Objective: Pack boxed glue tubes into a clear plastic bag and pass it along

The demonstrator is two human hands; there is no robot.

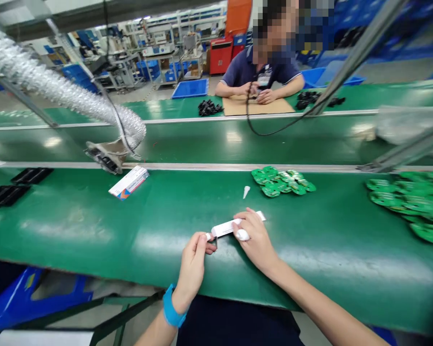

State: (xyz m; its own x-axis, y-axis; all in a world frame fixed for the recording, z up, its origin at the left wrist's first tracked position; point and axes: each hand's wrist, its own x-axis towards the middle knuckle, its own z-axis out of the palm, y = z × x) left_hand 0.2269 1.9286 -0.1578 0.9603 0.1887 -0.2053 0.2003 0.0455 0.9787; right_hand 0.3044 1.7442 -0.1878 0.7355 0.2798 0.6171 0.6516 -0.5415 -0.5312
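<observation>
My right hand (254, 240) is closed around a slim white tube (223, 228) with small print on its side. A rounded white piece (243, 234) shows by my right fingers; I cannot tell whether it belongs to the tube. My left hand (196, 257), below a blue wristband (173, 307), pinches a small white cap-like piece (208, 236) at the tube's left end. Whether that piece is joined to the tube is unclear. A small white conical nozzle (246, 192) lies on the green table beyond my right hand.
Green circuit boards (283, 181) lie beyond my right hand, with a larger pile (414, 202) at the right. A printed box (129, 182) lies left, near a silver duct (130, 125). Black parts (7, 194) sit far left. Across the bench a person (260, 72) handles something small.
</observation>
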